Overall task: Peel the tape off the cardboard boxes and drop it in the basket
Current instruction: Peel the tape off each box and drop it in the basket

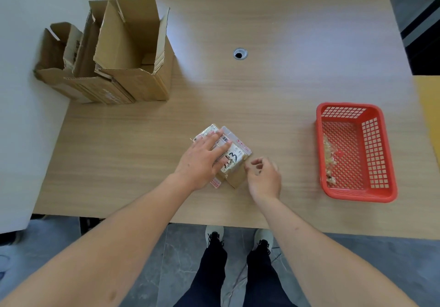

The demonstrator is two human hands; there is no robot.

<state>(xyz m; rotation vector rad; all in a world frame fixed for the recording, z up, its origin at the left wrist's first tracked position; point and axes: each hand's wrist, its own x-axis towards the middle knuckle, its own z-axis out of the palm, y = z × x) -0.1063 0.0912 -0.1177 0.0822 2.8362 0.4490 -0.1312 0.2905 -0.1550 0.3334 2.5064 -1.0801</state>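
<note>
The red basket [381, 154] holds crumpled tape scraps [329, 161] along its left wall. Well left of the basket, near the desk's [273, 92] front edge, lies a small taped cardboard box [234, 161]; bare desk separates them. Its label shows handwritten "33". The left hand [202, 161] presses flat on it, fingers straight. The right hand [263, 175], fingers loosely curled, hovers beside its right corner. Opened boxes [114, 56] stand far left.

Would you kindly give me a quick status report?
Left hand flat on small taped box. Right hand curled at its corner, grip unclear. Tape scraps in red basket. Path clear.
</note>
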